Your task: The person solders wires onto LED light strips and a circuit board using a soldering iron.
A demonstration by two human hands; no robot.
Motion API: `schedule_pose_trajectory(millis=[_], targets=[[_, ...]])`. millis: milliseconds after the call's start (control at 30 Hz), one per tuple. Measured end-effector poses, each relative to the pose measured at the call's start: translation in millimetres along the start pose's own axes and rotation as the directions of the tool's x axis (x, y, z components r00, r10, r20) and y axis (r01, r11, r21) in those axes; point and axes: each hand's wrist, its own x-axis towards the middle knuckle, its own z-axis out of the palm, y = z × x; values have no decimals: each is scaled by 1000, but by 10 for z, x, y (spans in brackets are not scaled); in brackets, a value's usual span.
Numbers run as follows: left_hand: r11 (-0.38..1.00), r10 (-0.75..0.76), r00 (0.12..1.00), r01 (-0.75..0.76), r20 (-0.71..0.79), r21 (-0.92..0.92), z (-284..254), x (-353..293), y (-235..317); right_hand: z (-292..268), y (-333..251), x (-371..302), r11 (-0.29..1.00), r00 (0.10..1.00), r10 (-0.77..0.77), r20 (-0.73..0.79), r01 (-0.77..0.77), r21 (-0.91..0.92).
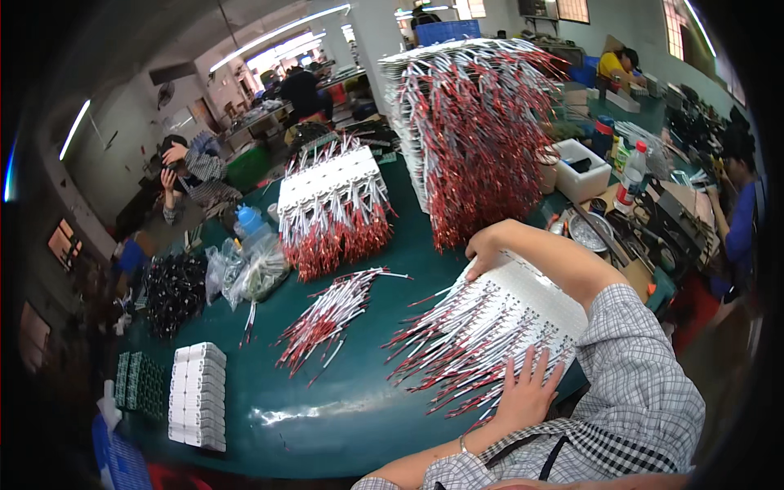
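Note:
A flat white panel of joined boards [543, 298] lies on the green table in front of me, with rows of white and red wires [445, 347] fanning out to its left. My left hand [527, 396] rests on the wires and the panel's near edge, palm down and fingers spread. Reaching over the panel, my right hand [488, 247] grips its far left corner, fingers bent at the edge. A loose bunch of white and red wires [331, 314] lies left of the panel.
Behind stands a tall stack of wired panels [482, 139], beside a lower stack [331, 184]. White strips [196, 396], green blocks [140, 384], black parts [173, 294] and plastic bags [257, 269] lie left. A white box [581, 170] and bottle [631, 175] stand right. Several people work nearby.

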Motion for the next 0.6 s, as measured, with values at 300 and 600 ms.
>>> schedule_pose_trajectory(millis=[300, 600], targets=[[1000, 16, 1000, -15, 4, -12, -68, -44, -2, -412, 71, -192, 984, 985, -159, 73, 164, -69], [985, 174, 967, -175, -189, 11, -191, -157, 48, -673, -503, -1344, 820, 978, 109, -179, -190, -540]])
